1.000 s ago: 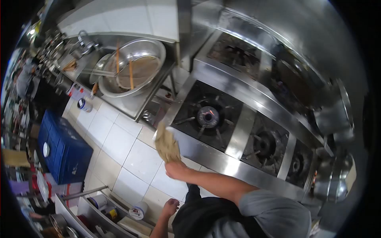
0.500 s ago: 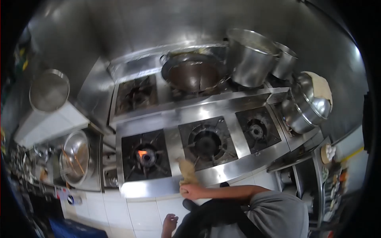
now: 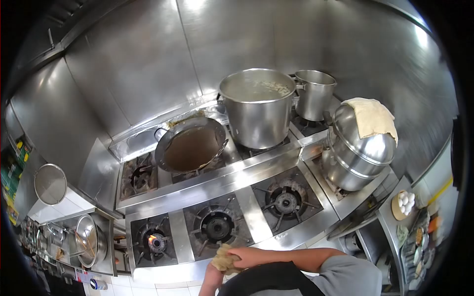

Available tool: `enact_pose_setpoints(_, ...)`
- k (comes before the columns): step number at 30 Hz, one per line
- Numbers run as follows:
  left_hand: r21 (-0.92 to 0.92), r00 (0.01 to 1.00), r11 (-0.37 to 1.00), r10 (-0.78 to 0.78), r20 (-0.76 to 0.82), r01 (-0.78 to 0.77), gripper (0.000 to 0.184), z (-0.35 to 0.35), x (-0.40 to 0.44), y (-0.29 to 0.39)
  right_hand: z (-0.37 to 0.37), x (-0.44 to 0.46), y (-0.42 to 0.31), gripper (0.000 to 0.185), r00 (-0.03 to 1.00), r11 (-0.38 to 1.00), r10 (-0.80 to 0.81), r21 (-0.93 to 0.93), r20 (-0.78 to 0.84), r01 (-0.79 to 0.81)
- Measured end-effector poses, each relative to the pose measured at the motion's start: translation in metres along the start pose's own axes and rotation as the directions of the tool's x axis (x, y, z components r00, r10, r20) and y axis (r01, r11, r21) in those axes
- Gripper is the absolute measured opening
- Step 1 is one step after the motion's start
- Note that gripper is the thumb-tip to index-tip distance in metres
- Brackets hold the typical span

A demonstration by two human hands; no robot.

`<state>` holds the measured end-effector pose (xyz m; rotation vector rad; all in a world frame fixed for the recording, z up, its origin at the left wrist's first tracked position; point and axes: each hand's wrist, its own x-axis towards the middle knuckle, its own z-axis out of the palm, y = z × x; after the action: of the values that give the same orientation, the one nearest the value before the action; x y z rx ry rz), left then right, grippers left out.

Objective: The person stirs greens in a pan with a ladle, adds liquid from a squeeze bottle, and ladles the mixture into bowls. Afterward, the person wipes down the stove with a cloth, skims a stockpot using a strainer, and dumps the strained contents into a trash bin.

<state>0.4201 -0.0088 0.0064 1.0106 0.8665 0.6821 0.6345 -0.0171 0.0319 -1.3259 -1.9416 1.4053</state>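
A crumpled beige cloth (image 3: 225, 258) is bunched between my two hands at the stove's front edge. My right hand (image 3: 242, 257) is closed around its right side. At the lower left of the cloth, my left hand (image 3: 214, 274) grips it too, though the cloth partly covers those fingers. Just beyond them lies the front middle burner (image 3: 217, 226), with no visible flame. To the left, an orange flame shows on the front left burner (image 3: 157, 242).
On the raised back row stand a wok (image 3: 192, 150) of brown liquid, a large stockpot (image 3: 259, 118) and a smaller pot (image 3: 314, 96). A domed steamer (image 3: 348, 163) with a cloth on its lid is at right. A bowl of eggs (image 3: 401, 204) sits on the right counter.
My left hand has come up to meet the cloth, which hung from my right hand before. The cloth is now bunched closer to my body. The camera view has shifted, too.
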Motion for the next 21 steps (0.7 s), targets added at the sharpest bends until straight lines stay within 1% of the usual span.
enact_pose_setpoints(1,0.101,0.999,0.995,0.021,0.051,-0.026,0.031,0.018,0.006,0.004,0.000,-0.011,0.028,0.057,0.990,0.992,-0.109,0.046,-0.093,0.114)
enact_pose_setpoints(2,0.197,0.994,0.978,0.041,0.101,-0.060,0.032,0.037,0.012,0.009,-0.008,-0.024,0.037,0.055,0.995,0.996,-0.051,0.074,-0.091,0.058)
enact_pose_setpoints(3,0.125,0.991,0.990,-0.083,0.102,0.070,0.035,0.052,0.022,0.008,-0.016,-0.039,0.047,0.055,0.994,0.996,-0.044,0.078,-0.099,0.052)
enact_pose_setpoints(4,0.054,0.973,0.979,-0.202,0.112,0.197,0.038,0.066,0.032,0.004,-0.024,-0.053,0.055,0.053,0.996,0.990,0.012,0.138,-0.083,-0.001)
enact_pose_setpoints(5,0.059,0.972,0.978,-0.204,0.119,0.198,0.038,0.074,0.043,-0.010,-0.034,-0.066,0.058,0.050,0.996,0.979,0.066,0.197,-0.064,-0.052)
enact_pose_setpoints(6,0.247,0.993,0.964,-0.109,0.040,0.096,0.042,0.078,0.056,-0.029,-0.039,-0.072,0.070,0.050,0.995,0.978,0.067,0.200,-0.072,-0.051)
enact_pose_setpoints(7,0.433,1.000,0.901,0.002,-0.019,0.007,0.046,0.082,0.063,-0.039,-0.041,-0.074,0.087,0.051,0.992,0.975,0.121,0.188,0.021,-0.123)
enact_pose_setpoints(8,0.439,1.000,0.899,0.001,-0.015,0.006,0.046,0.089,0.066,-0.036,-0.039,-0.075,0.103,0.052,0.978,0.967,0.175,0.167,0.115,-0.193)
enact_pose_setpoints(9,0.571,1.000,0.821,-0.007,-0.028,0.021,0.049,0.102,0.070,-0.025,-0.030,-0.077,0.116,0.052,0.978,0.967,0.174,0.168,0.112,-0.192)
enact_pose_setpoints(10,0.687,0.999,0.725,-0.011,-0.044,0.038,0.051,0.114,0.074,-0.014,-0.018,-0.080,0.129,0.055,0.999,0.899,0.041,0.436,0.007,-0.040)
enact_pose_setpoints(11,0.685,0.999,0.727,-0.008,-0.046,0.037,0.051,0.124,0.078,-0.006,-0.014,-0.083,0.136,0.059,0.990,0.747,-0.061,0.652,-0.127,0.130)
enact_pose_setpoints(12,0.709,0.999,0.704,0.001,-0.052,0.037,0.054,0.133,0.082,0.001,-0.027,-0.093,0.124,0.059,0.991,0.750,-0.065,0.649,-0.121,0.128)
enact_pose_setpoints(13,0.730,0.998,0.682,0.010,-0.066,0.042,0.056,0.139,0.084,0.007,-0.052,-0.110,0.089,0.058,0.992,0.817,0.097,0.576,-0.077,-0.035)
enact_pose_setpoints(14,0.721,0.995,0.691,0.018,-0.094,0.055,0.056,0.140,0.088,0.007,-0.067,-0.119,0.068,0.059,0.966,0.851,0.255,0.484,-0.039,-0.205)
enact_pose_setpoints(15,0.789,0.997,0.613,0.073,-0.011,-0.036,0.058,0.140,0.092,0.004,-0.058,-0.119,0.082,0.059,0.971,0.861,0.237,0.463,0.007,-0.213)
enact_pose_setpoints(16,0.842,0.992,0.529,0.122,0.044,-0.102,0.060,0.135,0.089,0.000,-0.044,-0.122,0.105,0.058,0.945,0.794,0.316,0.569,-0.085,-0.215)
enact_pose_setpoints(17,0.862,0.990,0.490,0.107,0.091,-0.132,0.064,0.137,0.079,0.016,-0.037,-0.122,0.120,0.057,0.910,0.724,0.392,0.656,-0.135,-0.215)
enact_pose_setpoints(18,0.896,0.981,0.416,0.174,0.086,-0.153,0.066,0.127,0.073,0.001,-0.039,-0.129,0.112,0.054,0.890,0.677,0.435,0.701,-0.133,-0.226)
enact_pose_setpoints(19,0.891,0.968,0.418,0.240,0.078,-0.175,0.062,0.113,0.065,-0.014,-0.048,-0.135,0.096,0.051,0.875,0.636,0.471,0.732,-0.115,-0.246)
enact_pose_setpoints(20,0.857,0.990,0.512,0.143,-0.007,-0.068,0.055,0.108,0.048,-0.003,-0.047,-0.131,0.106,0.045,0.882,0.703,0.463,0.641,-0.085,-0.307)
enact_pose_setpoints(21,0.856,0.995,0.517,0.066,-0.078,0.033,0.052,0.097,0.033,0.001,-0.045,-0.127,0.120,0.039,0.891,0.766,0.448,0.547,-0.075,-0.339)
